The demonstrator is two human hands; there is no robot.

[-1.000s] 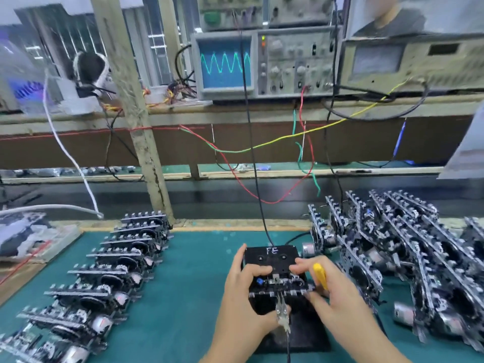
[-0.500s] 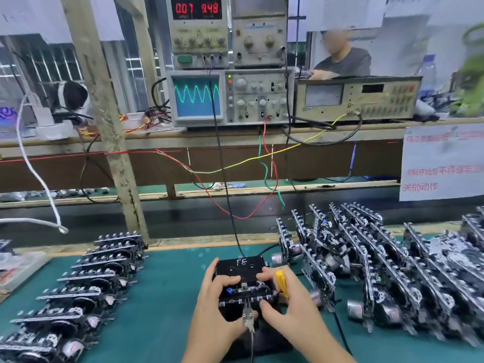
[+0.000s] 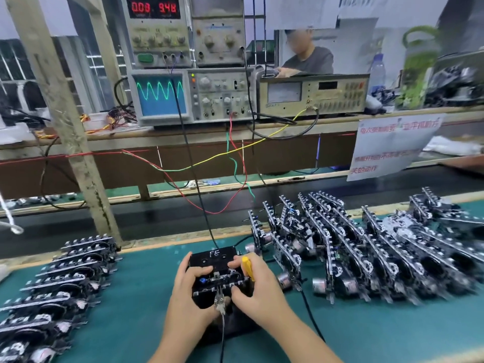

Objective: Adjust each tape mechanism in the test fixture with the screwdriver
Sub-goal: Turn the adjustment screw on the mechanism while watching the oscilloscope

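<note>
A black tape mechanism (image 3: 218, 280) sits in the black test fixture (image 3: 235, 328) on the green mat, with a black cassette marked "FE" (image 3: 213, 258) on top. My left hand (image 3: 191, 294) grips the mechanism's left side, thumb on its top. My right hand (image 3: 258, 289) holds the right side and also holds the yellow-handled screwdriver (image 3: 247, 267), whose tip is hidden. A metal clip with a wire (image 3: 220, 303) hangs at the front between my hands.
A row of mechanisms (image 3: 60, 286) lies at the left and a dense pile of mechanisms (image 3: 366, 250) at the right. Behind stand an oscilloscope (image 3: 161, 96) showing a green wave, a red digital counter (image 3: 154, 7) and a meter (image 3: 314, 93). Wires hang down. A person sits beyond the shelf.
The view has tilted up, so my hands and the fixture sit lower in the frame. Both hands keep the same hold. The counter's first reading changed from 001 to 008.
</note>
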